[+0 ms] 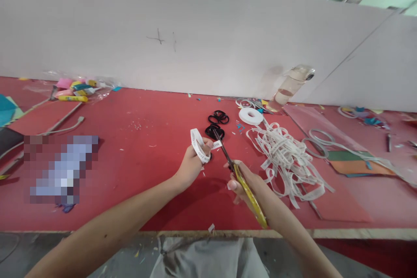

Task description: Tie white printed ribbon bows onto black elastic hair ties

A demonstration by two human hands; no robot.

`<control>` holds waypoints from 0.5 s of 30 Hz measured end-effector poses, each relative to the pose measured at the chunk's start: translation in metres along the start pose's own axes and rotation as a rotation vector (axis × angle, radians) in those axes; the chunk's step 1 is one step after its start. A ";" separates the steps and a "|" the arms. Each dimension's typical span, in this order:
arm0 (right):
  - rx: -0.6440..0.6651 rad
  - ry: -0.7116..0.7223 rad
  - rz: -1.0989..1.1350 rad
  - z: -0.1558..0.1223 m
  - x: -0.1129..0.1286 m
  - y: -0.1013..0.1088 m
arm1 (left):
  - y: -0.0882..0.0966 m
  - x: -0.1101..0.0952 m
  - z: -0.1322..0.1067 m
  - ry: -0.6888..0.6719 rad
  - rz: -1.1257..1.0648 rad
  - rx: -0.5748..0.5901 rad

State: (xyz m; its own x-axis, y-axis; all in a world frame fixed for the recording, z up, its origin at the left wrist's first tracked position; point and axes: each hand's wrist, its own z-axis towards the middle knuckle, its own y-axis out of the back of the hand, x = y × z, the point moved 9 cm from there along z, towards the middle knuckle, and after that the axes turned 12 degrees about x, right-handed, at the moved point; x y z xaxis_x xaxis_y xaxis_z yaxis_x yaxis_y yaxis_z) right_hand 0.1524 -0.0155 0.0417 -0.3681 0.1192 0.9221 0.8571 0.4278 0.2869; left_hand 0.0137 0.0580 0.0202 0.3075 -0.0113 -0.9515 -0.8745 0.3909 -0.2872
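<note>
My left hand (193, 163) pinches a loop of white printed ribbon (198, 145) above the red table (140, 173). My right hand (245, 182) is closed round yellow-handled scissors (243, 186). Their dark blades point up and left, and the tips meet the ribbon's end just right of my left fingers. A tangled heap of the same white ribbon (288, 160) lies to the right of my right hand. Two black scissors (216, 124) rest on the table beyond my hands.
A white tape roll (250, 116) and a tilted clear bottle (291, 87) stand near the back wall. Coloured paper sheets (355, 163) and clear rings lie at the right. A bag of coloured items (76, 89) sits at the back left, a cable (61, 128) beside it.
</note>
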 end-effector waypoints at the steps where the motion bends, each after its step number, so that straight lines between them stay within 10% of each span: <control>1: 0.005 -0.032 -0.014 0.001 -0.002 -0.001 | 0.000 0.000 0.000 -0.002 -0.001 -0.001; 15: 0.018 -0.132 -0.113 0.003 -0.012 -0.003 | 0.001 0.000 -0.001 0.007 0.027 -0.013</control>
State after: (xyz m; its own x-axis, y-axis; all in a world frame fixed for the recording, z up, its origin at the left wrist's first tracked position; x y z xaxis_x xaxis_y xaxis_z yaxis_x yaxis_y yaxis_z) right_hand 0.1535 -0.0157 0.0294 -0.5067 0.1854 0.8419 0.8016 0.4607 0.3810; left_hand 0.0128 0.0577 0.0196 0.2817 -0.0071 -0.9595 -0.8872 0.3788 -0.2633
